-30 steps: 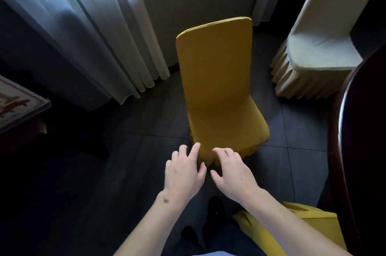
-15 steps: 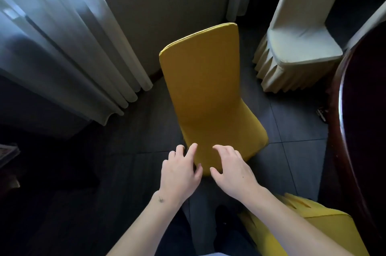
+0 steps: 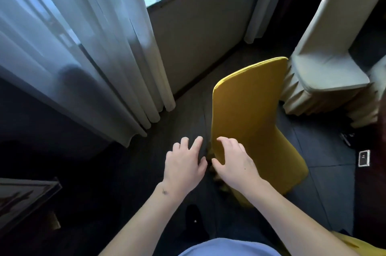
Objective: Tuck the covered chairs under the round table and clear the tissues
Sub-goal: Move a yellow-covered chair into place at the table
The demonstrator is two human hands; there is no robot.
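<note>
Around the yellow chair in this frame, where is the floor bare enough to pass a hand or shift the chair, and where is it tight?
Bare floor lies left of the yellow chair, between it and the curtain, under the left hand. Another patch lies right of its seat, toward the floor socket. It is tight where its back meets the cream chair.

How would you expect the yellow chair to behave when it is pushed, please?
The yellow chair should slide as one stiff piece, though its tall back may tip if pushed high. Its loose cover could slip under the right hand.
</note>
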